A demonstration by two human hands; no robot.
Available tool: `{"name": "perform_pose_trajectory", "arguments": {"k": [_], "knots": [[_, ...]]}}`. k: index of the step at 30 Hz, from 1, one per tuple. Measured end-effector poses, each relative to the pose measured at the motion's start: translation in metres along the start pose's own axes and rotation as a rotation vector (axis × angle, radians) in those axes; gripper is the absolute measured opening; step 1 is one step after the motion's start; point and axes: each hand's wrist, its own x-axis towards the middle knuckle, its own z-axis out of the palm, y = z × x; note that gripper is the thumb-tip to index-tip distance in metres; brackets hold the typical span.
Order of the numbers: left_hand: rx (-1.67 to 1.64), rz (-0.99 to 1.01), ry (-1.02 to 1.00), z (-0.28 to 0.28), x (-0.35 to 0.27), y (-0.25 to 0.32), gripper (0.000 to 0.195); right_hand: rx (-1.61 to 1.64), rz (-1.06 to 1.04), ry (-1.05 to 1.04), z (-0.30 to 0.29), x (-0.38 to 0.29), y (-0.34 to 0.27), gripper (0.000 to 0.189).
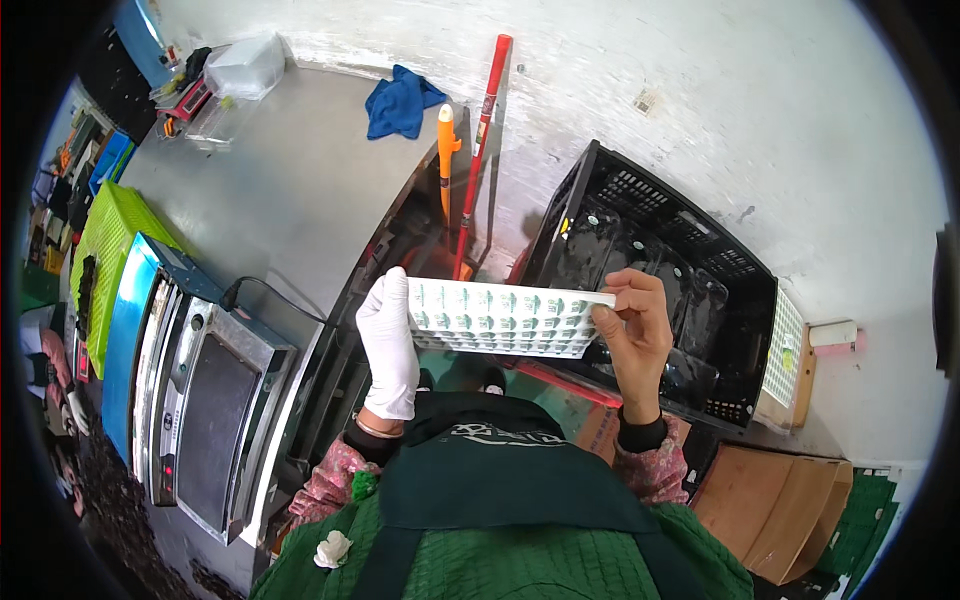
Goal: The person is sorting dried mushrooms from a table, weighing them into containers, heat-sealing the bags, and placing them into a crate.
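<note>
A sheet of printed labels [510, 315], white with rows of small green marks, is stretched between my two hands in front of my body, its upper edge folded or curled. My left hand [390, 341], in a white glove, grips the left end. At the right end, my bare right hand [637, 330] pinches the corner between thumb and fingers. Behind and to the right of the sheet stands a black plastic crate [765, 300] holding clear plastic-wrapped packs [607, 240]; their contents are hard to tell.
At left, a metal table [300, 150] bears a blue cloth [401, 103], a wrapping machine [217, 427] with a cable and a lime-green basket [112, 247]. Red [484, 135] and orange [445, 150] poles lean near the wall. An open cardboard box [765, 495] sits lower right. Another person's gloved hand [76, 412] shows far left.
</note>
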Motion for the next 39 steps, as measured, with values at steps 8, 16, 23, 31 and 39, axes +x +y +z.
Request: {"name": "perform_pose_trajectory", "arguments": {"k": [8, 16, 23, 31, 39], "knots": [[-0.019, -0.137, -0.166, -0.006, 0.002, -0.003, 0.035, 0.501, 0.186, 0.102, 0.008, -0.002, 0.002, 0.015], [-0.140, -0.220, -0.489, 0.000, -0.002, 0.015, 0.035, 0.383, 0.306, 0.238, 0.006, 0.000, 0.022, 0.013], [0.119, -0.043, -0.231, 0.010, -0.008, 0.015, 0.019, 0.574, 0.429, 0.198, 0.007, 0.006, 0.013, 0.013], [0.195, 0.127, -0.258, 0.007, -0.015, 0.011, 0.012, 0.579, 0.557, 0.009, -0.001, -0.005, 0.012, 0.008], [0.069, 0.111, -0.186, 0.011, -0.019, 0.013, 0.006, 0.401, 0.482, 0.037, 0.000, -0.013, 0.013, 0.011]]}}
